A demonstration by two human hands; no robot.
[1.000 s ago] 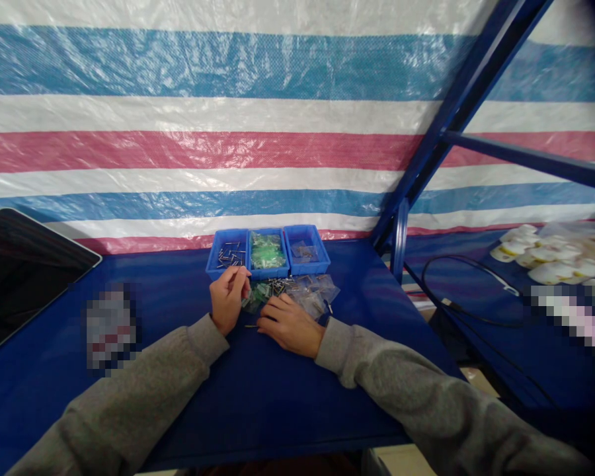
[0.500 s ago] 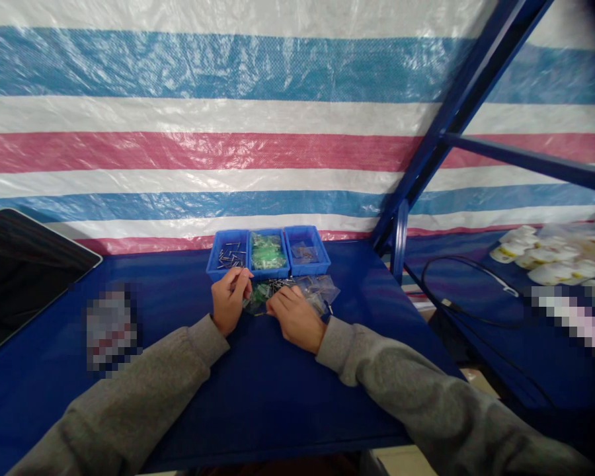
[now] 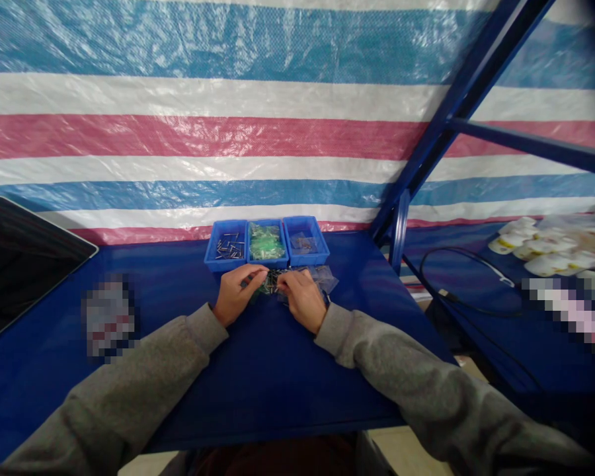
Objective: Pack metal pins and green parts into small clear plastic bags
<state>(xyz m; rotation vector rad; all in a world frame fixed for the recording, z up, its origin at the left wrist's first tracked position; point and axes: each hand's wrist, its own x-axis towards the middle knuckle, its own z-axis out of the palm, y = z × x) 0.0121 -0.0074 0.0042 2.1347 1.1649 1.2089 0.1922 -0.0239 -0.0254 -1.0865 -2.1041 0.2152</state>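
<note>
Left hand (image 3: 237,295) and right hand (image 3: 302,299) pinching small clear bags (image 3: 322,277) on bench (image 3: 258,370), before three blue trays (image 3: 266,242).

Left arm: grey-sleeved, entering from 7 o'clock and angling up toward the centre, forearm low over the desk (image 3: 258,390).
Left hand (image 3: 235,295): knuckles up, wrist slightly cocked, fingers (image 3: 256,272) curled with thumb and forefinger pinched toward 3 o'clock.
Right arm: grey-sleeved, entering from 5 o'clock and running up toward 11 o'clock, cuff drawn to the wrist.
Right hand (image 3: 303,299): palm down, back of the hand to the camera, fingers (image 3: 285,282) bent and pointing toward 10 o'clock.
Hands together: near each other at centre frame, fingertips close but apart; whether either pinch holds anything cannot be told.
</note>
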